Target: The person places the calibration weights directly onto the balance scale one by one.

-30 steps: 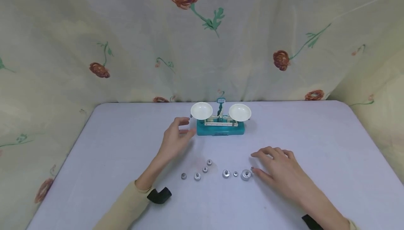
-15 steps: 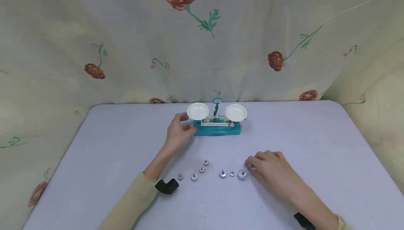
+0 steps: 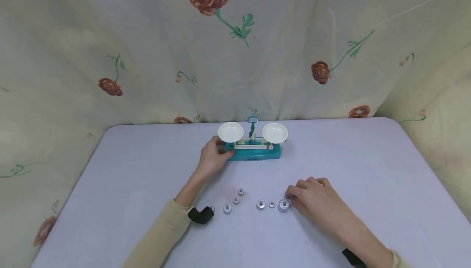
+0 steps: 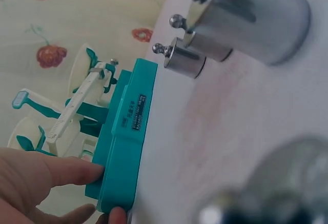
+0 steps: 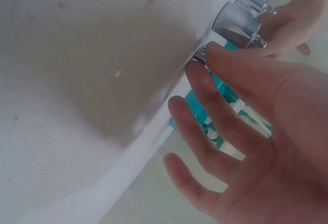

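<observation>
Head view: the teal balance scale [image 3: 254, 152] stands near the far edge of the table [image 3: 154, 157]. It looks light and rigid, its white pans [image 3: 275, 133] likely to tip, so the base [image 4: 123, 144] seems the safer hold; the left hand [image 3: 213, 155] grips that base's left end. The small metal weight [image 5: 200, 56], just beside the largest weight [image 3: 283, 206], is probably slick, best held by its sides. The right hand [image 3: 312, 198] pinches it between thumb and fingertip, other fingers apart.
</observation>
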`<state>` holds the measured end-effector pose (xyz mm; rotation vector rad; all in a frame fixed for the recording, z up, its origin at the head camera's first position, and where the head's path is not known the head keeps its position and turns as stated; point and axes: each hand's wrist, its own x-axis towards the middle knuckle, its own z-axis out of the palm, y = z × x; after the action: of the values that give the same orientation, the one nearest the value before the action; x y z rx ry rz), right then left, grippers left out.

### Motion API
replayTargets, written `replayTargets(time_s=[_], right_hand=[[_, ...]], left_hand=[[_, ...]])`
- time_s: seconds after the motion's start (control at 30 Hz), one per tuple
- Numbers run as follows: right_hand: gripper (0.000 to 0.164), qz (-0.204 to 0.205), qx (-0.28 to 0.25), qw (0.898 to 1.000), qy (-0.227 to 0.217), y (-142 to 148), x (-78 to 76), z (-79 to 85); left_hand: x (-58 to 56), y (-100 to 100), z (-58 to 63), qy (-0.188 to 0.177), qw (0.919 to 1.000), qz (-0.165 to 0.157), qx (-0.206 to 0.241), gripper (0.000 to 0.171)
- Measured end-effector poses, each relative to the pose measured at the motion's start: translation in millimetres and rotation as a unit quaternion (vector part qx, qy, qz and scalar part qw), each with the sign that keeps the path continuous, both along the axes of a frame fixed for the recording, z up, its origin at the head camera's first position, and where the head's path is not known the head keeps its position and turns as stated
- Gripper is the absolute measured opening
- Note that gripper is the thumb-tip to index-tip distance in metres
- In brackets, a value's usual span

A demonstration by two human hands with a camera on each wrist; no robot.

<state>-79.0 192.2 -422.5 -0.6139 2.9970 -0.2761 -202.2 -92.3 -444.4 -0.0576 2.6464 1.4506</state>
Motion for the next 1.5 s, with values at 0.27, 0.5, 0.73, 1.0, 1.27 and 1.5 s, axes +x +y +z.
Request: replayTargets(time_s=[0.27, 0.5, 0.73, 1.0, 1.27, 1.5], right_hand=[[0.016, -0.008, 0.02, 1.0, -0.013, -4.5, -2.9, 1.6], [0.017, 0.001, 0.033, 0.999, 0.019, -6.6, -3.1, 1.9], [0.017, 0.007, 0.033, 0.998, 0.043, -6.6, -0.9, 1.4], [0.017, 0.003, 0.037, 0.999, 0.04, -10.7, -2.2, 1.5], [0.018, 0.006, 0.038, 0.997, 0.07, -12.4, -6.8, 6.5], [0.018, 0.003, 0.032, 0.997, 0.075, -12.0, -7.7, 11.2]], left_hand=[[-3.4, -4.2, -1.3, -0.02, 0.9997, -0.011, 0.003, 0.06], [-3.9, -9.6, -4.9, -0.021, 0.9989, -0.03, 0.03, 0.07], [-2.1, -9.7, -6.3, -0.014, 0.9986, -0.039, 0.032, 0.072], [-1.1, -10.5, -7.8, -0.013, 0.999, -0.034, 0.024, 0.071], [-1.6, -11.2, -6.6, -0.017, 0.999, -0.023, 0.034, 0.072], [-1.1, -11.7, -9.6, -0.021, 0.999, -0.018, 0.035, 0.069]])
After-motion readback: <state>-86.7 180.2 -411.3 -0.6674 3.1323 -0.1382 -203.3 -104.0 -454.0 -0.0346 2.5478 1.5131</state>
